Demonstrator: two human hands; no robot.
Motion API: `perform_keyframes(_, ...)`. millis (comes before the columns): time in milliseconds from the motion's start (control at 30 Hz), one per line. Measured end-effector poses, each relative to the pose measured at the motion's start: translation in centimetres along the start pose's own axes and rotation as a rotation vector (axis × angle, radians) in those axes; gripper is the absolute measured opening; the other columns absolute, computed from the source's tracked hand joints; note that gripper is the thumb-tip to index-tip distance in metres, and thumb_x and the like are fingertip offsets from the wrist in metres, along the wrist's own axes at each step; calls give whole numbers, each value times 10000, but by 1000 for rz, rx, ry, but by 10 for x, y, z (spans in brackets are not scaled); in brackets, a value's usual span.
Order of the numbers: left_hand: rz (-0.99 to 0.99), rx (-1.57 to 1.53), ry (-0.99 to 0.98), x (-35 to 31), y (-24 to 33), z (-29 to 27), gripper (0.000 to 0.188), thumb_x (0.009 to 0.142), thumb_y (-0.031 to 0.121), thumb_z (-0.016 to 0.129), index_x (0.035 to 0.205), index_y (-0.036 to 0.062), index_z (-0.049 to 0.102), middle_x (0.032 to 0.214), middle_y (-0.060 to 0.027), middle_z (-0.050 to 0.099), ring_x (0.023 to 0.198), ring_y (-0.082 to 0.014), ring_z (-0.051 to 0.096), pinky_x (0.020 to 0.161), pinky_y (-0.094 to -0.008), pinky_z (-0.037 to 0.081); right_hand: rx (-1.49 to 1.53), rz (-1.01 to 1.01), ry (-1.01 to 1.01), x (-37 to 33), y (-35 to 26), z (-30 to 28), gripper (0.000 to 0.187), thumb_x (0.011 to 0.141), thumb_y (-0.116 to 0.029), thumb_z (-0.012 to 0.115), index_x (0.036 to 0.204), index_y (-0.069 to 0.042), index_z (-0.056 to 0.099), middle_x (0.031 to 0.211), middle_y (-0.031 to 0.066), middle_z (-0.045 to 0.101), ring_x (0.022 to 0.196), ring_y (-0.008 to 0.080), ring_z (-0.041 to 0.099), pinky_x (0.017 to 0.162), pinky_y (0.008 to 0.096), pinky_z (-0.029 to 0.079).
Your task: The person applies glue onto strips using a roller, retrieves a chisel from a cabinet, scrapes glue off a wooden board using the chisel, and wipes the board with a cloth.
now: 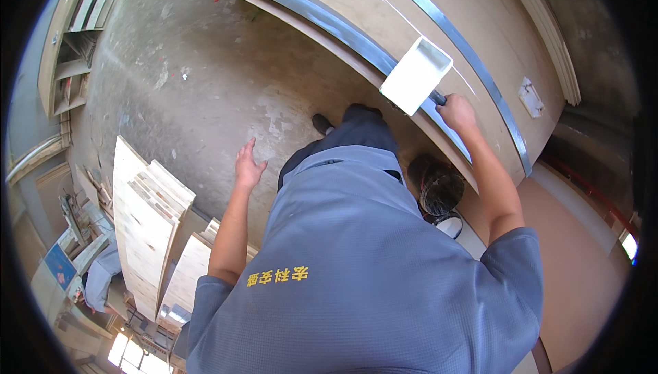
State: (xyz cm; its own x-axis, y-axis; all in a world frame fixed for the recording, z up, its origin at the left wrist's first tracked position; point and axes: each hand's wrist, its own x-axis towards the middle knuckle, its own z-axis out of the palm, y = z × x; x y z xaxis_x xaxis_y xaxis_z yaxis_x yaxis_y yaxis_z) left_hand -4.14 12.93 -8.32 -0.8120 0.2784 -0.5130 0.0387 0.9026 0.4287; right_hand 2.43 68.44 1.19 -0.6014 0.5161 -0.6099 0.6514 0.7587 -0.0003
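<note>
My right hand [458, 110] is wrapped round the dark handle [439, 98] of a white box-shaped tool [415, 77]. The tool is held over a long tan panel [473, 25] with shiny metal strips, overlapping the strip along its near edge. Whether it touches the panel I cannot tell. My left hand [249, 166] hangs at my left side above the floor, fingers apart and nothing in it. A small white rectangular plate [530, 98] lies on the panel to the right of my right hand.
Beside me at the panel's near edge stand a dark bucket [441, 189] and a smaller white-rimmed container [449, 226]. Stacked pale boards [147, 216] rise at my left. Wooden shelving [72, 66] stands far left, and a grey-clothed figure [103, 275] seems to be at lower left.
</note>
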Motion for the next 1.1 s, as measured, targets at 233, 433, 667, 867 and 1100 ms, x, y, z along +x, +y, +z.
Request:
perform_keyframes(233,-49,-188,70,67,-50,-58,735,686,103,755,1346,61,435,1220,-158,559,1154,-310,513,995,-390,415,-11,-20,10,46,-133,-34,278,763,-277,627,900,-49,706,869,217,672,828,379,651,767,456,524)
perform_keyframes(433,-155,-859,43,154,-57,-112,524,860,112,635,1334,-1,443,1194,-153,601,1079,-231,588,921,-327,475,12,-77,39,81,-233,-47,255,765,-274,641,899,-69,709,854,217,670,822,377,652,755,454,522)
perform_keyframes(667,-130,-1295,-268,358,30,-209,435,939,159,495,1329,-21,427,1204,-169,599,1060,-243,612,908,-350,500,159,-62,33,120,-340,-56,277,755,-261,615,924,-59,702,892,224,669,843,377,652,787,457,519)
perform_keyframes(867,-444,-1382,-572,495,56,-220,471,928,182,480,1313,-69,380,1287,-258,489,1159,-325,534,950,-440,472,621,-125,57,115,-328,-72,250,738,-196,622,812,42,635,653,242,585,644,337,625,643,421,484)
perform_keyframes(1100,-483,-1303,-655,496,103,-235,628,909,142,461,1354,-191,169,1399,-359,273,1255,-442,413,1038,-487,405,474,189,85,11,-156,-45,294,731,-193,639,895,52,648,734,231,634,663,320,619,690,395,479)
